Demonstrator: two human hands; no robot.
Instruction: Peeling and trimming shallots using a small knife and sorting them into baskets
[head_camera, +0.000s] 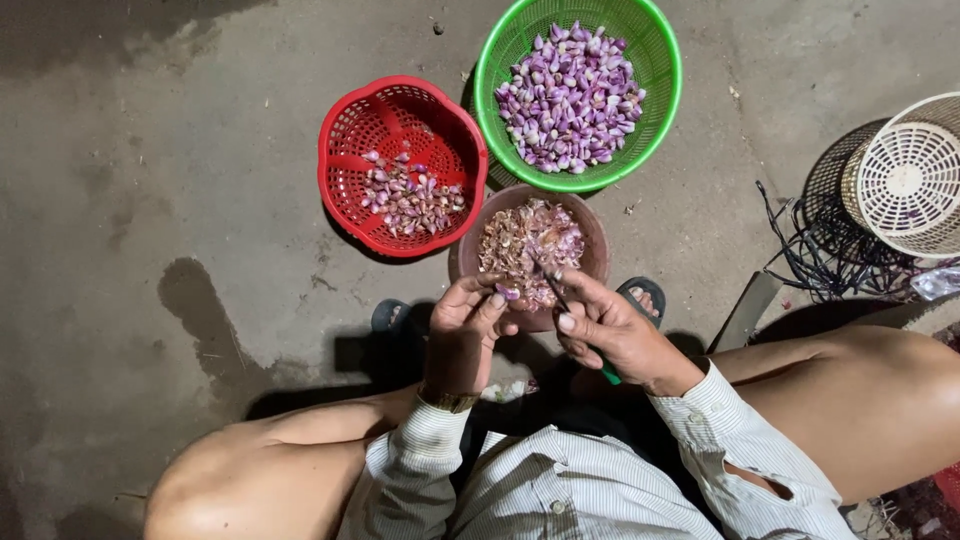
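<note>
Three containers sit on the grey concrete floor (150, 150) in front of me. The round green plastic mesh basket (660, 90) farthest away is heaped with peeled purple shallot cloves (572, 95), glossy and clean. Just beside it, to my left, the round red plastic mesh basket (345, 140) has only a thin scatter of small pinkish cloves (410, 198) lying across its bottom. Nearest to me, touching the rims of both, the round brown plastic bowl (597, 250) is piled with papery pink-brown shallot skins (525, 245).

My hands work right over the near edge of that brown bowl. My left hand (465, 325) comes up from between my knees, wrist cuffed in a striped shirt sleeve and a gold-coloured watch band (447, 400), fingers curled in tight around one small purple shallot clove (506, 292), pinched at the fingertips. My right hand (610, 330) is closed around a small knife with a green handle (609, 373); the green end pokes out below my palm, and the thin dark blade runs up along my thumb towards the clove. Both grips are narrow and full.

Off to my right stands a white plastic mesh basket (910, 180) on its side, beside a tangle of black cords (815, 250).
</note>
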